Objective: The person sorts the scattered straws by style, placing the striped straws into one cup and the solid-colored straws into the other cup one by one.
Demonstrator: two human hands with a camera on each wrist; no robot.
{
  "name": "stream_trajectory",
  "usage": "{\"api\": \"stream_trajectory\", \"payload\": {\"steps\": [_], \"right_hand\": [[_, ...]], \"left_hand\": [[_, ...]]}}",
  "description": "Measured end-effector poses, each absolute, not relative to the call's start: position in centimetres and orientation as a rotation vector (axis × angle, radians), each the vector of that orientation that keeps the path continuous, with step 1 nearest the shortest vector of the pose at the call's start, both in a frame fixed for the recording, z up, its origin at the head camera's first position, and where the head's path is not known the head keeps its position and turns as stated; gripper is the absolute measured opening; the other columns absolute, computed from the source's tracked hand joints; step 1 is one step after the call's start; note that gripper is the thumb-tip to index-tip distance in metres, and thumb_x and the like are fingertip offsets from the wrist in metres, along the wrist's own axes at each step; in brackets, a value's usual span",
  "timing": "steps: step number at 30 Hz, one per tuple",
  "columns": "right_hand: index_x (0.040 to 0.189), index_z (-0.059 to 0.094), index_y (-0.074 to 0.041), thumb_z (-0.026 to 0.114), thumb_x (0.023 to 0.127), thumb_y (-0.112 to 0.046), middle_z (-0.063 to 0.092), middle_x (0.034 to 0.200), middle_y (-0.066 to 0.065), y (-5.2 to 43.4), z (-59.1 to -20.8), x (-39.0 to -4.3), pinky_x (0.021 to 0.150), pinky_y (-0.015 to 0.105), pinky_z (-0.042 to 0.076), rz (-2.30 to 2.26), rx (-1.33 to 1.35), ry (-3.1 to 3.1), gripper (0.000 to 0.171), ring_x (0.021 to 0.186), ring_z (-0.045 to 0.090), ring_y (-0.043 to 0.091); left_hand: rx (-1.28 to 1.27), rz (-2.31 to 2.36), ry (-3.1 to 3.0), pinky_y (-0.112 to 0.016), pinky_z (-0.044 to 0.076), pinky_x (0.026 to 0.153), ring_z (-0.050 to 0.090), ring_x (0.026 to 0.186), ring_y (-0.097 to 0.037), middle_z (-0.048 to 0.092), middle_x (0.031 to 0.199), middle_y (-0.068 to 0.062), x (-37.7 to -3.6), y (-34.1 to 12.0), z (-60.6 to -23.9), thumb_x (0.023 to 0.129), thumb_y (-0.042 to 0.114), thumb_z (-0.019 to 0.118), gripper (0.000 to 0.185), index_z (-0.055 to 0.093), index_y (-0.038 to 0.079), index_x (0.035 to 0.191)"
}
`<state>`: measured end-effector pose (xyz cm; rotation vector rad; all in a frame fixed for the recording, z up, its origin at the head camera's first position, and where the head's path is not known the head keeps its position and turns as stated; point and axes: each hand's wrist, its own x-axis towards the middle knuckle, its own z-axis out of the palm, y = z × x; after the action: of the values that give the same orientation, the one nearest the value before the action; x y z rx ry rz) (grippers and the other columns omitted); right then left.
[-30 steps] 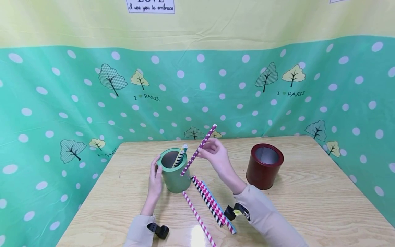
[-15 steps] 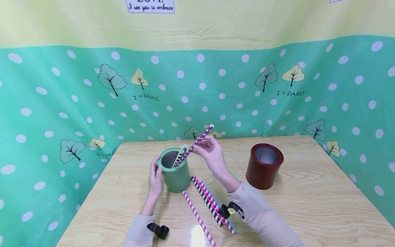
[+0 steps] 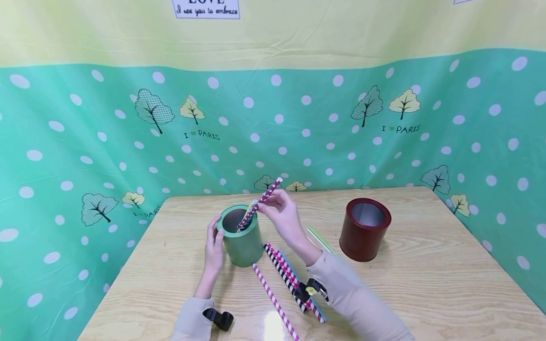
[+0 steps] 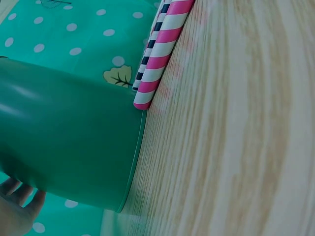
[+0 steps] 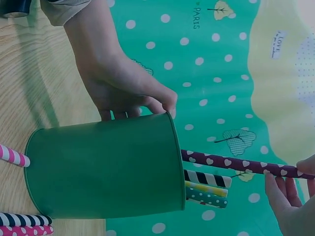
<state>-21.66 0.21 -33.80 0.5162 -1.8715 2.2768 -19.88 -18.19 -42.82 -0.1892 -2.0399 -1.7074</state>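
My right hand (image 3: 281, 215) pinches the purple straw (image 5: 226, 161) near its top, lower end inside the green can (image 3: 243, 248); my left (image 3: 214, 246) cups the can's side — I'd steepen the straw, clear of the other straws (image 5: 206, 190), before releasing

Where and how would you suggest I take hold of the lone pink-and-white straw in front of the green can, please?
I'd pinch the pink-and-white straw near its visible middle, coming from above and gripping across its narrow width. It lies flat on the table, slim and round, with bare wood beside its middle; its far end sits close to the green can.
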Motion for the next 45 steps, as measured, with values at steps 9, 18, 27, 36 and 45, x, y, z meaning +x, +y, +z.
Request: {"api": "stream_trajectory", "payload": {"steps": [9,18,27,36,45], "right_hand": [[0.101,0.051,0.008,0.061,0.076,0.007,0.057,0.098,0.022,-0.1,-33.3,-21.2,0.082,0.026,0.047,2.205,0.522,-1.944,0.028,0.091,0.056,0.027],[0.106,0.05,0.01,0.06,0.077,0.005,0.056,0.1,0.027,0.8,-33.4,-20.4,0.084,0.028,0.046,2.168,0.5,-2.038,0.031,0.093,0.055,0.033],[0.105,0.054,0.004,0.062,0.077,0.0,0.059,0.098,0.016,1.9,-36.7,-21.4,0.08,0.027,0.048,2.137,0.453,-2.175,0.029,0.089,0.057,0.023],[0.103,0.056,0.001,0.062,0.078,-0.006,0.06,0.098,0.014,2.5,-38.5,-21.4,0.077,0.028,0.049,2.089,0.465,-2.356,0.027,0.088,0.058,0.023],[0.106,0.053,0.007,0.058,0.079,0.0,0.057,0.101,0.021,2.7,-39.8,-20.8,0.076,0.029,0.049,2.097,0.634,-2.47,0.028,0.09,0.056,0.029]], "left_hand": [[-0.187,-1.718,-2.027,-0.034,0.025,0.103,0.033,0.122,-0.034,0.036,0.133,-0.023,-20.0,-18.2,-42.9,0.092,0.003,0.033,0.039,0.031,-0.005,0.13],[-0.168,-1.715,-2.037,-0.036,0.024,0.103,0.033,0.122,-0.032,0.037,0.133,-0.023,-19.9,-18.1,-42.7,0.092,0.005,0.033,0.039,0.031,-0.004,0.13],[-0.195,-1.713,-2.015,-0.011,0.026,0.095,0.033,0.121,-0.035,0.037,0.131,-0.025,-19.9,-18.0,-42.6,0.092,0.002,0.033,0.039,0.031,-0.007,0.13],[-0.182,-1.724,-2.028,-0.025,0.025,0.101,0.033,0.123,-0.033,0.037,0.133,-0.023,-19.8,-18.1,-42.6,0.092,0.003,0.033,0.04,0.031,-0.005,0.131],[-0.203,-1.742,-1.998,-0.009,0.026,0.093,0.032,0.121,-0.037,0.038,0.131,-0.025,-19.9,-18.1,-42.7,0.092,0.002,0.033,0.039,0.031,-0.007,0.13]]}}
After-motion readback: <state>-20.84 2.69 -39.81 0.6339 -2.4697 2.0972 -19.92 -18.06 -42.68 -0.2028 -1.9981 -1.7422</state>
